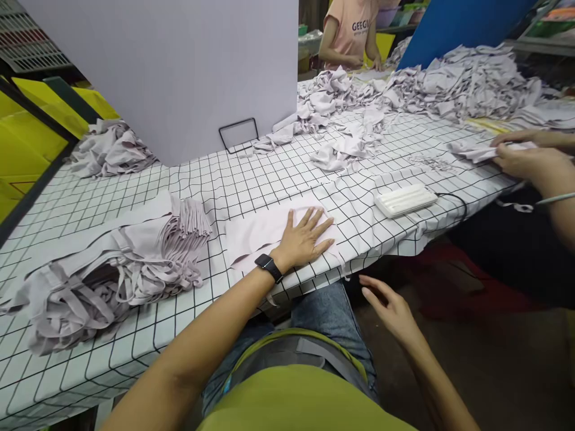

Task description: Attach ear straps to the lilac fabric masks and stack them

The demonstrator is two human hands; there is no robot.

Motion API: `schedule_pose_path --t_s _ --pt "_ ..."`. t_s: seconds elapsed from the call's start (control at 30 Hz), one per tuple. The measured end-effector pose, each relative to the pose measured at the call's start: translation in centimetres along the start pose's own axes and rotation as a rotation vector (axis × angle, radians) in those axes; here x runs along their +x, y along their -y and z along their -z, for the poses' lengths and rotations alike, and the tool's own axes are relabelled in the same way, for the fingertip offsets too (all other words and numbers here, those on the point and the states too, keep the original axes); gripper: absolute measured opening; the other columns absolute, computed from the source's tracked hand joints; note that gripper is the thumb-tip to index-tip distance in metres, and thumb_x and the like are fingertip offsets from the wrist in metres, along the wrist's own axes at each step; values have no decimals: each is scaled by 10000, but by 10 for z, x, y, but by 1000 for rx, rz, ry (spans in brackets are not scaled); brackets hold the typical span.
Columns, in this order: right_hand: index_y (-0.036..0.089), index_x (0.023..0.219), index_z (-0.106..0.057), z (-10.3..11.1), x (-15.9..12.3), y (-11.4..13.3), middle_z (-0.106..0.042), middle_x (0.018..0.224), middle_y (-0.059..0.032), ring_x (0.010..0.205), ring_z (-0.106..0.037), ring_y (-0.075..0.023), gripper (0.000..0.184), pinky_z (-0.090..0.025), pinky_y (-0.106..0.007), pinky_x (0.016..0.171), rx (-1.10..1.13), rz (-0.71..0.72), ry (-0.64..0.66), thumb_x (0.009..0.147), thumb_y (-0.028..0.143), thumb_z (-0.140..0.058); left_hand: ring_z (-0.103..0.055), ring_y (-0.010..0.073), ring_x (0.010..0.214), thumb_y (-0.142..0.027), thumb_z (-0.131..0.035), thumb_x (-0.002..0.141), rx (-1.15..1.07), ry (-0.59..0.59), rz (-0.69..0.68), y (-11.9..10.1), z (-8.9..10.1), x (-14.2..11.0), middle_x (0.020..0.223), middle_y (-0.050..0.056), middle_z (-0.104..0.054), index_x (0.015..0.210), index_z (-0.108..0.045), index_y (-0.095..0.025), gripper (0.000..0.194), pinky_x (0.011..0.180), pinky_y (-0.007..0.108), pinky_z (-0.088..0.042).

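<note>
My left hand (306,237) lies flat with fingers spread on a pale pinkish-grey piece of fabric (256,230). The fabric is laid out near the table's front edge, partly hidden beneath the palm. Below that edge, my right hand (390,308) hangs in the air near my lap, fingers apart and nothing visible in it. To the left of the fabric sits a stack of folded pale fabric pieces with straps (135,251), its layers fanned at the right end.
The table (193,185) wears a white cloth with a black grid. A white power strip (406,200) with a black cable lies to the right. Loose fabric heaps (471,81) fill the back. A co-worker's hands (525,155) hold fabric at right; another person (350,36) stands behind. A large pale panel (202,72) rises ahead.
</note>
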State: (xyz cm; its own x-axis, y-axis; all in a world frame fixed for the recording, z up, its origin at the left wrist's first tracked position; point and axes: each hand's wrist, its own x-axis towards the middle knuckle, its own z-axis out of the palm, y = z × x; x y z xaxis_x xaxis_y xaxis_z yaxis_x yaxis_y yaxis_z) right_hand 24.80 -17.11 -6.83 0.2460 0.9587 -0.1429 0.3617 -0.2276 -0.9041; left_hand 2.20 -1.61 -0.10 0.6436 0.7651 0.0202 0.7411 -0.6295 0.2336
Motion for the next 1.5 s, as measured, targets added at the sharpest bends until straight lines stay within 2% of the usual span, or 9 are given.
schedule_pose_path --t_s 0.27,0.53,0.67,0.87,1.0,1.17,1.33,1.43,1.5 --pt "215 826 -733 -28 27 32 -728 864 -71 863 -669 -253 481 -535 -366 828 7 188 153 855 678 -604 -151 299 1581 -592 -286 1049 21 -24 -9 0 -2 -1 1698 54 -180 1603 -277 -317 619 1226 708 -26" --pt "231 755 -724 26 -39 39 -686 759 -46 759 -659 -228 454 -543 -313 741 -79 77 226 910 633 -583 -147 297 1582 -594 -288 1046 4 0 7 -1 1 0 1700 44 -169 1600 -285 -323 616 1224 711 -6" --pt "226 688 -732 45 -61 43 -738 805 -74 921 -699 -285 489 -546 -358 904 -62 -37 234 871 665 -618 -134 301 1584 -588 -294 1046 0 20 9 -1 4 1 1702 44 -151 1604 -276 -315 621 1220 716 1" --pt "230 1335 -660 60 -84 52 -798 884 -83 748 -705 -231 565 -602 -366 789 124 -177 186 896 585 -664 -119 310 1585 -585 -278 1048 -12 55 22 -2 6 1 1706 37 -143 1607 -265 -324 617 1220 713 10" --pt "222 1024 -789 68 -94 58 -808 855 -113 756 -734 -248 328 -617 -359 763 277 -218 141 872 508 -740 -112 308 1587 -576 -298 1049 -28 52 18 0 5 3 1704 47 -154 1606 -264 -314 617 1212 723 29" --pt "303 1212 -784 60 -71 78 -733 1279 -118 1190 -692 -315 372 -532 -432 1044 644 -145 315 879 460 -739 -112 302 1588 -462 -371 1065 -199 -9 13 -3 15 1 1702 80 -193 1574 -332 -277 543 1215 714 36" --pt "332 1280 -736 33 -28 98 -692 1347 -102 1315 -599 -318 385 -426 -524 1141 570 -44 316 901 398 -751 -556 256 1277 -213 -536 974 -559 -316 -152 -30 43 -33 1190 90 -701 1106 -674 -193 192 1120 494 -407" --pt "329 1319 -708 18 -10 105 -680 1367 -91 1327 -590 -307 429 -378 -524 1175 478 -20 309 905 431 -751 -614 221 1048 -158 -641 889 -720 -334 -194 -54 53 -57 1004 45 -698 962 -685 -206 98 984 410 -469" --pt "320 1348 -686 10 -4 109 -651 1403 -90 1345 -570 -308 472 -342 -517 1194 451 -5 327 904 472 -741 -602 225 1022 -129 -674 851 -765 -328 -50 -65 51 -65 978 33 -690 902 -688 -214 100 968 418 -455"
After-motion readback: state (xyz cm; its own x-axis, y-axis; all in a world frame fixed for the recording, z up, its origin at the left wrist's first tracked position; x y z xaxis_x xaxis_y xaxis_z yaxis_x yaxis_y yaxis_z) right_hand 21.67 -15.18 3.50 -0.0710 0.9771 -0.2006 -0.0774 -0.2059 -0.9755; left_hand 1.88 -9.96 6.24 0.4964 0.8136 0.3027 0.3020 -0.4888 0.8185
